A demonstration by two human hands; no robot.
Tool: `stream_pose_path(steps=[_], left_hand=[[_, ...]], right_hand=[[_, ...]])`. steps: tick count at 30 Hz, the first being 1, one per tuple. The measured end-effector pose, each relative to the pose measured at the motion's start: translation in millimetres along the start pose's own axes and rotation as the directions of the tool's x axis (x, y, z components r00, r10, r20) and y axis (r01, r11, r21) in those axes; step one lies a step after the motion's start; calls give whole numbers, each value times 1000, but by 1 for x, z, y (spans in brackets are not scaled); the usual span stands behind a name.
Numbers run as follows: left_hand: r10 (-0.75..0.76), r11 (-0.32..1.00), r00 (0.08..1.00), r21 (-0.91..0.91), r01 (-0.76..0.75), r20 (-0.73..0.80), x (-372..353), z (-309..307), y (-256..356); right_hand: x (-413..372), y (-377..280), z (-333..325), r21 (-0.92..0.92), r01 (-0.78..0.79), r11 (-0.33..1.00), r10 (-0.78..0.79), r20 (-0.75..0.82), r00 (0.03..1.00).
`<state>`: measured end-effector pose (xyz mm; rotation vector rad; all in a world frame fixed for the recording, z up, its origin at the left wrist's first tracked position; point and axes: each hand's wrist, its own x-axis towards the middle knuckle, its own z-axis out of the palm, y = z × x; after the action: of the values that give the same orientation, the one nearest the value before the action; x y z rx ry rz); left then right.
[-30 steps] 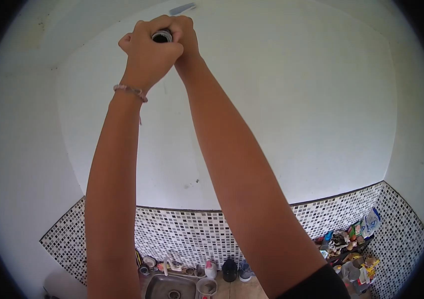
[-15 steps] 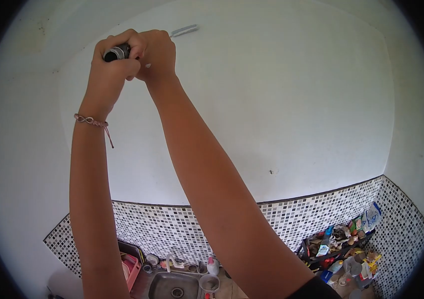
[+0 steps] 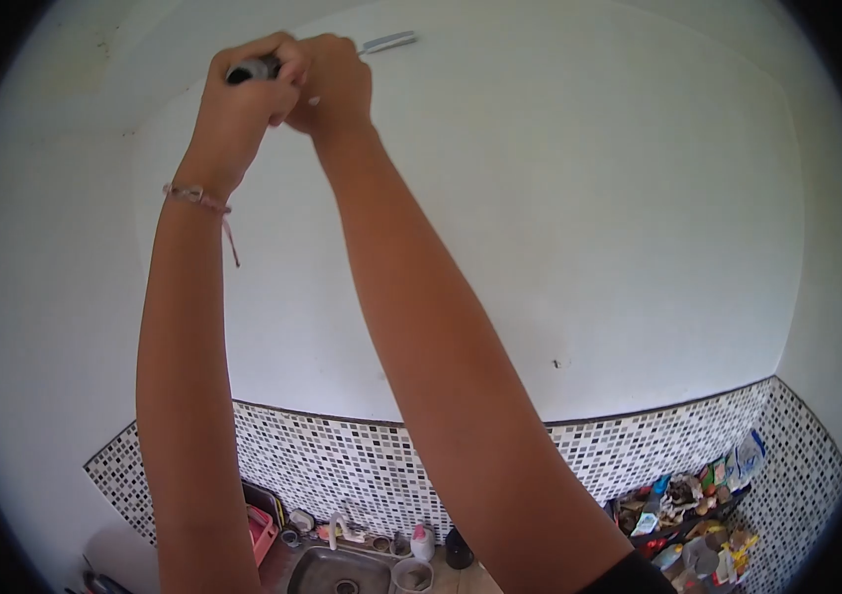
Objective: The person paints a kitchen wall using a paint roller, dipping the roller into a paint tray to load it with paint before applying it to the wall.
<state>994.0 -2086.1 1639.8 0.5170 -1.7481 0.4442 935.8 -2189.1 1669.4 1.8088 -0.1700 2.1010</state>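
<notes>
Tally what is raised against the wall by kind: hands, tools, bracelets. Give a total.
hands: 2, left hand and right hand
tool: 1, gripped by both hands
bracelet: 1, on the left wrist
total: 4

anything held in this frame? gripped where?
A slim tool, type unclear. The left hand wraps its dark handle; the right hand grips just ahead of it. The grey metal tip sticks out free.
</notes>
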Motion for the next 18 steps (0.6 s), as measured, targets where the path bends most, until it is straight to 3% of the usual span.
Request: stream_pose_path(steps=[1,5,12,15,17,18], left_hand=[[25,999,1000,24,-25,1,8,-1,-2],[-14,991,999,130,9,31,24,-2,-3],[-1,997,999,74,-2,41,31,13,-34],[-7,993,999,119,11,-32,26,16,-49],[39,986,999,163,-35,-17,22,17,-58],[62,981,998,185,-59,-9,19,18,-63]], right_hand=[[4,0,-1,15,4,1000,-4,-23,1000],[22,-2,-16,25,-157,987,148,216,965],[20,30,1,22,-61,998,57,144,988],[15,38,4,16,-35,999,33,156,987],[10,43,4,-42,-19,999,27,210,977],[6,50,10,-33,23,999,-17,166,986]])
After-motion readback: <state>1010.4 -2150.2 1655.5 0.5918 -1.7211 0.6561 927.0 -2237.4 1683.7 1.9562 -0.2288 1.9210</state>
